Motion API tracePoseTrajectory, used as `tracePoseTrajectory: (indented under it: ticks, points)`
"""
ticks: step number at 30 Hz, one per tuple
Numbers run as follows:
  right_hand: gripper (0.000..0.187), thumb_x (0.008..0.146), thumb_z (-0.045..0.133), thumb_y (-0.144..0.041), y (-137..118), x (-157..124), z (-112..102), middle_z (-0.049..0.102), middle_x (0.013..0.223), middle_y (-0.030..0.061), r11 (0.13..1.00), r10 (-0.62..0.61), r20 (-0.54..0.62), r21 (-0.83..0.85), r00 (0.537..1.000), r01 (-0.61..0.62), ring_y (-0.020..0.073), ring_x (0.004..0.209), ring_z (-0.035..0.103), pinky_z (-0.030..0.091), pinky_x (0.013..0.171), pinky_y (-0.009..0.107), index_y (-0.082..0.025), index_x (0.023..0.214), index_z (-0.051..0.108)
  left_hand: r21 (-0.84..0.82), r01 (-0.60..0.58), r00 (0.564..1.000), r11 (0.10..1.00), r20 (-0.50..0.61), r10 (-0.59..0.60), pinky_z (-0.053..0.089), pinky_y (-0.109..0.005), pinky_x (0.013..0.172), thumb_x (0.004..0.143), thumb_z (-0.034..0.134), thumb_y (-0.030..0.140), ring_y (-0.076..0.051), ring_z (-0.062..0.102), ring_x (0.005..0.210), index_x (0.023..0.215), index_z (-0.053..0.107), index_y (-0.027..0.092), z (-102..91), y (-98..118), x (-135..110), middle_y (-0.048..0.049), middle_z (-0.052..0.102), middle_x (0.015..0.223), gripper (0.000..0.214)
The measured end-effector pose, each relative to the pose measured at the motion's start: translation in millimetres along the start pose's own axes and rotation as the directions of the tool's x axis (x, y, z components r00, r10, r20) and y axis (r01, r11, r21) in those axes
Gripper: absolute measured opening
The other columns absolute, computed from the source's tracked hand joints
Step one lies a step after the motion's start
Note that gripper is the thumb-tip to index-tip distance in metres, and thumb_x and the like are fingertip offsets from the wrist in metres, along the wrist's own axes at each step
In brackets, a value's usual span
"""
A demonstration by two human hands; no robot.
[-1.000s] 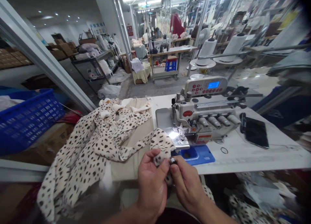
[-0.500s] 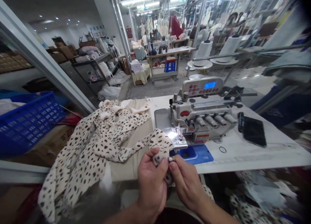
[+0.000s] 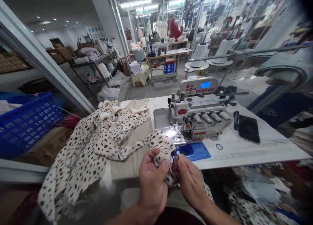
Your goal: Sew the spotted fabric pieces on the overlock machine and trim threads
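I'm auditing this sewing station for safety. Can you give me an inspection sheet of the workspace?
Surface: white table under an overlock sewing machine, with a blue pad at its front.
Job's things: spotted cream fabric lies over beige cloth, one part gathered in the left hand.
Clutter: black smartphone and small black ring on the table.
Hands: right hand pinches at the fabric's edge; anything held is too small to tell.
Cables: nothing seen.
Surroundings: blue plastic crate to the left; shelves and further sewing stations beyond.
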State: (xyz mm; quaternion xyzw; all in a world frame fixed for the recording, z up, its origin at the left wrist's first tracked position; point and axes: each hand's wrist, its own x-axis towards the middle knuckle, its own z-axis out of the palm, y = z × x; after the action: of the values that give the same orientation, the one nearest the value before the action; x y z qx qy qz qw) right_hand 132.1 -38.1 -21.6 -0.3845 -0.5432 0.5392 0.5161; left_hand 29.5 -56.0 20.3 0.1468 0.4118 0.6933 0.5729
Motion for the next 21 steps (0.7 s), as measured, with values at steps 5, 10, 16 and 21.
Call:
tracePoseTrajectory:
  ticks: [5, 10, 16, 21]
  points:
    - [0.042, 0.099, 0.047, -0.059, 8.2, -3.9, -7.1, 0.026, 0.059, -0.0090, 0.897, 0.171, 0.042, 0.407, 0.984, -0.173, 0.0098, 0.050, 0.020, 0.019, 0.046, 0.022, -0.022, 0.078, 0.047, -0.002, -0.040, 0.999, 0.999, 0.035, 0.040, 0.055, -0.032, 0.087, 0.071, 0.085, 0.021, -0.017, 0.069, 0.094, 0.116, 0.056, 0.022, -7.0, -0.7, -1.1, -0.0048, 0.070, 0.105, 0.054]
    - [0.049, 0.084, 0.070, -0.061, 6.0, -1.9, -12.6, 0.026, 0.054, -0.0103, 0.804, 0.370, 0.109, 0.459, 0.923, -0.377, 0.0059, 0.047, 0.017, 0.013, 0.042, 0.019, -0.018, 0.069, 0.052, 0.081, -0.130, 0.991, 0.988, 0.042, 0.127, 0.054, -0.033, 0.095, 0.070, 0.086, 0.020, -0.019, 0.066, 0.106, 0.117, 0.061, 0.024, -18.2, -0.2, -8.0, -0.0067, 0.068, 0.117, 0.054]
    - [0.043, 0.077, 0.079, -0.054, -26.8, 11.0, -26.3, 0.057, 0.060, -0.0004, 0.707, 0.424, 0.321, 0.466, 0.847, -0.531, 0.0072, 0.042, 0.039, 0.030, 0.038, 0.019, -0.013, 0.085, 0.067, 0.496, -0.417, 0.854, 0.761, 0.500, 0.142, 0.057, -0.040, 0.085, 0.065, 0.084, 0.015, -0.028, 0.070, 0.089, 0.098, 0.079, 0.023, -34.9, -4.4, -32.8, -0.0120, 0.073, 0.095, 0.035]
    - [0.041, 0.063, 0.090, -0.045, -50.6, -10.6, -97.0, 0.058, 0.055, -0.0007, 0.890, 0.327, 0.025, 0.328, 0.945, -0.317, 0.0031, 0.036, 0.036, 0.020, 0.034, 0.015, -0.014, 0.084, 0.074, 0.496, -0.548, 0.605, 0.674, 0.791, -0.090, 0.057, -0.045, 0.080, 0.078, 0.073, 0.021, -0.032, 0.072, 0.088, 0.114, 0.076, 0.030, -39.1, -16.5, -38.4, -0.0154, 0.076, 0.098, 0.037]
